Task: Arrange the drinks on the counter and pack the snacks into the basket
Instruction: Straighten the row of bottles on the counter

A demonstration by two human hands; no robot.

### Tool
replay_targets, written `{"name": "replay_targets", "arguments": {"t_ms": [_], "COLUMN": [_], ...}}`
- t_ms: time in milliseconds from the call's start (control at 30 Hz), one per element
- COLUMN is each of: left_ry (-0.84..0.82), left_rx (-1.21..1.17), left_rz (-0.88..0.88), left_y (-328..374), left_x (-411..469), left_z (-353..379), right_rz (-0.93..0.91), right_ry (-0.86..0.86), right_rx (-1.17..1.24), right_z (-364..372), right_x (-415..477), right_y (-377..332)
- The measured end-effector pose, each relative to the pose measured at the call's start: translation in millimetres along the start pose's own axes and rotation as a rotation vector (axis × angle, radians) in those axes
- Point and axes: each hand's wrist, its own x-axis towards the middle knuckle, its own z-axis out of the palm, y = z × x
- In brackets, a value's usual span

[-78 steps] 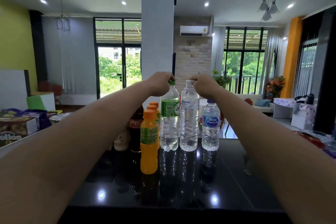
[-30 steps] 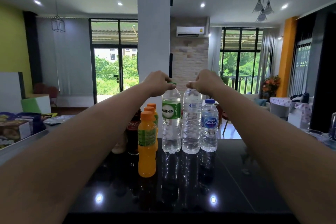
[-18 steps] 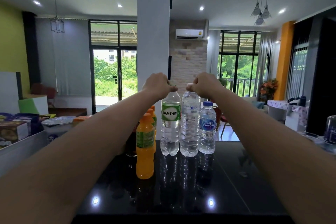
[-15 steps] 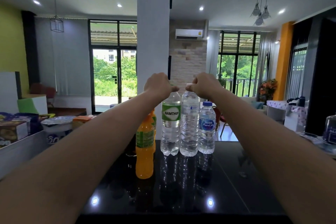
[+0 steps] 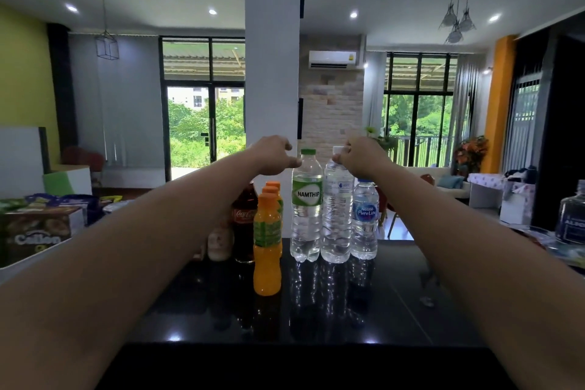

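Where the drinks stand grouped near the far middle of the black tabletop (image 5: 411, 304), three clear water bottles form a row, touching or nearly touching side to side. The green-labelled water bottle (image 5: 306, 206) stands at the left of the row, the tall white-capped water bottle (image 5: 337, 209) in the middle, and the short blue-capped water bottle (image 5: 364, 218) at the right. All three are upright.

The left hand (image 5: 272, 155) hovers just left of the green cap; its fingers (image 5: 292, 163) are spread loosely apart and hold nothing. The right hand (image 5: 361, 157) is at the neck of the tall white-capped water bottle, with fingers pinched together on its cap.

Left of the row, three orange juice bottles (image 5: 267, 244) stand one behind another, the nearest forward of the water bottles. A cola bottle (image 5: 243, 218) stands just behind and left of them, with a small pale bottle (image 5: 218, 241) beside it.

At the far left edge, snack boxes and bags (image 5: 41, 228) lie in a white tray; contents are partly blurred.
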Motion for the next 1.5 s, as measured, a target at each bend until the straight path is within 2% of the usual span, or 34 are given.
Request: {"name": "replay_targets", "arguments": {"t_ms": [67,167,233,400,500,667,1000,1300,1500], "left_ry": [-0.036,-0.094,-0.112,-0.159,-0.181,-0.243,-0.310,-0.089,-0.167], "left_rx": [0.049,0.093,0.098,0.083,0.087,0.136,0.117,0.278,0.162], "left_rz": [-0.003,-0.012,-0.009,0.019,0.047,0.067,0.098,0.080,0.142], "left_y": [-9,-26,-37,-39,-31,-31,-43,-44,-42], "left_x": [-12,-29,-40,-53,-53,-47,-25,-15,-17], "left_z": [-13,-27,-30,-21,-15,-10,-9,10,3], "right_rz": [-0.005,-0.050,-0.079,-0.028,0.096,0.219,0.161,0.115,0.142], "right_ry": [0.048,0.263,0.290,-0.043,-0.124,-0.114,-0.115,-0.048,-0.001], "right_rx": [-0.008,-0.018,0.102,0.432,0.600,0.607,0.596,0.527,0.513], "right_z": [0,8,23,77,102,133,143,147,151], "right_x": [-12,-45,-75,-142,-162,-174,-174,-177,-180], "right_y": [-8,-21,-31,-51,-59,-66,-59,-62,-63]}}
